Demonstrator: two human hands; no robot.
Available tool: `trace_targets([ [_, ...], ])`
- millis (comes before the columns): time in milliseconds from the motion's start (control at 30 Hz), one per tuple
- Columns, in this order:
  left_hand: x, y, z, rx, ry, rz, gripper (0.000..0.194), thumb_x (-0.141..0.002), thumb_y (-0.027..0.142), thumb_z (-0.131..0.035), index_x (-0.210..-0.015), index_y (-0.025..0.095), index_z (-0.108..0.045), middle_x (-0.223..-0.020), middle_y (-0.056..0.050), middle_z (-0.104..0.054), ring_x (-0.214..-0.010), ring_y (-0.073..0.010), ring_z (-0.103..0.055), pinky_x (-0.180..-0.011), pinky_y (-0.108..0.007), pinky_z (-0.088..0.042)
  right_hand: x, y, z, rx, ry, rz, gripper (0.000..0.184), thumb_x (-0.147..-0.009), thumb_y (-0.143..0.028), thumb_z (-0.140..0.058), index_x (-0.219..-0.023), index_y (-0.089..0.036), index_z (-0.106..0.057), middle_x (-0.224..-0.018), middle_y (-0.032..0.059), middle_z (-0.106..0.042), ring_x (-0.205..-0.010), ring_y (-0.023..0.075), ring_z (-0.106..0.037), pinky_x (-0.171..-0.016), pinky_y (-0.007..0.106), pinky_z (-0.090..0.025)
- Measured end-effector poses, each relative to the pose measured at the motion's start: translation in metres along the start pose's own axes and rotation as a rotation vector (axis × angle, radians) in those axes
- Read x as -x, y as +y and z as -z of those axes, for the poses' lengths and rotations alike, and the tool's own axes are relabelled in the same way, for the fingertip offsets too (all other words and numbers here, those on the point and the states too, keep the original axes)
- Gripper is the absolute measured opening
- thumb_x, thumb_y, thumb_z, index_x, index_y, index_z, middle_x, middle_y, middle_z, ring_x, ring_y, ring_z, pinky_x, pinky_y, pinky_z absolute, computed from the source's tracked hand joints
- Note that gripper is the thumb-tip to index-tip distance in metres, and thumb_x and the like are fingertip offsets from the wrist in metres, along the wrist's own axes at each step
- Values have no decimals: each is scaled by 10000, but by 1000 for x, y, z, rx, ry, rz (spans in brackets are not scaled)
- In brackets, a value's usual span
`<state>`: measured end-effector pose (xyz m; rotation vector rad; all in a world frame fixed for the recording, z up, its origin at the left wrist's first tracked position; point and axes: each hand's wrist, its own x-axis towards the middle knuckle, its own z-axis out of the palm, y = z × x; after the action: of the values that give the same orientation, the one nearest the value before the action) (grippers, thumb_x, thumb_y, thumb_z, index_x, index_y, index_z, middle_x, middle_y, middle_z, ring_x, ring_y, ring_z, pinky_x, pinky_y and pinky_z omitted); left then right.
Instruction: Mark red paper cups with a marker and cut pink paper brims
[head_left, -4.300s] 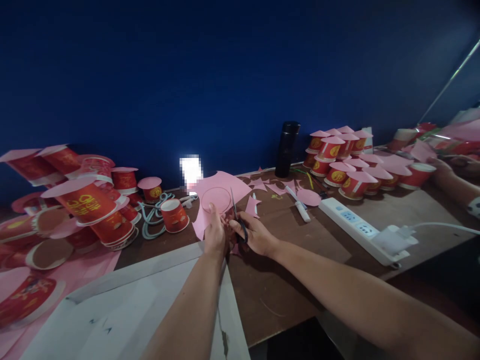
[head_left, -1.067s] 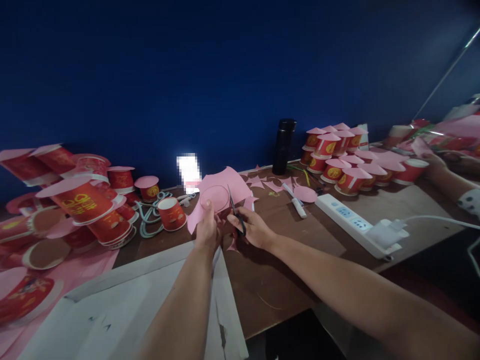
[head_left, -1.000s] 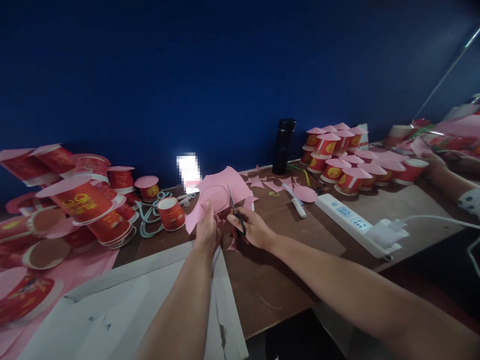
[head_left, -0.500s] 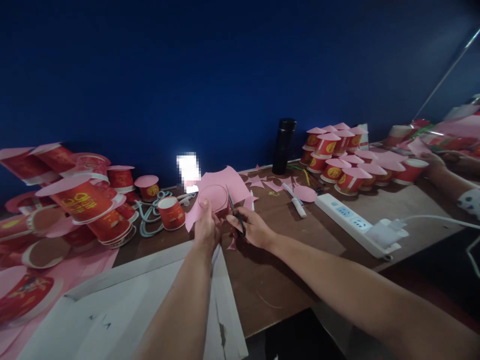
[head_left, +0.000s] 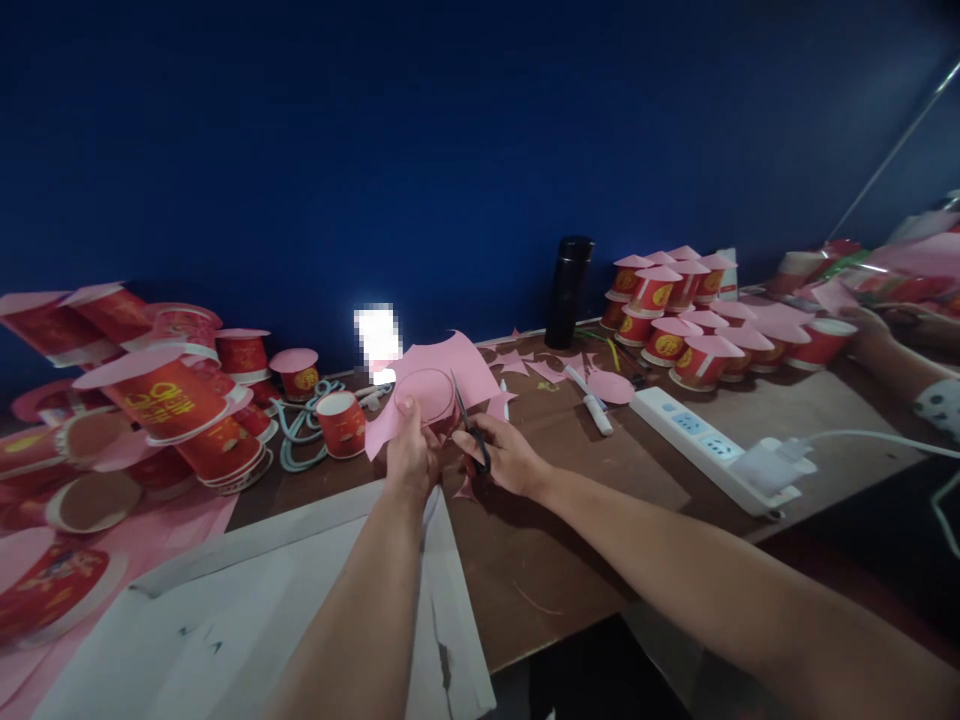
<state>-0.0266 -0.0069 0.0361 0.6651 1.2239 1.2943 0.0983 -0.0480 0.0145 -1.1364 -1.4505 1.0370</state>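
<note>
My left hand (head_left: 410, 450) pinches the lower edge of a pink paper sheet (head_left: 469, 368), thumb on top. A drawn circle shows on the sheet just above that thumb. In my right hand (head_left: 504, 455) is a pair of black-handled scissors (head_left: 480, 452), its blades pointing up and away at the circle's right side. Whether the blades are parted is hard to make out. Beyond the paper lie pink offcuts (head_left: 512, 362), a cut pink disc (head_left: 610, 387) and a white tube (head_left: 598, 414).
Red paper cups (head_left: 184, 395) with pink discs crowd the left; more cups (head_left: 705, 360) stand right. A black bottle (head_left: 568, 293) is by the blue wall. A power strip (head_left: 697, 445) and white board (head_left: 247, 610) lie nearer. A co-worker's hand (head_left: 870, 340) holds pink paper at far right.
The pink sheet and my left hand have shifted slightly left. The scissors remain at the circle's right side, and the rest looks almost the same.
</note>
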Motion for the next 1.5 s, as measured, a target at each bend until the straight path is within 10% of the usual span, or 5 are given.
trace_targets([
  [1500,-9,-9,-2,96,-35,-25,509,-654,608,-674,-539,181,-423,-445,60,-382,-390,-52,-366,-466,-220,-440,0,-6,3,-108,1,-22,399,-765,-558,-618,-864,-177,-555,-610,-46,-550,-544,92,-525,-520,212,-422],
])
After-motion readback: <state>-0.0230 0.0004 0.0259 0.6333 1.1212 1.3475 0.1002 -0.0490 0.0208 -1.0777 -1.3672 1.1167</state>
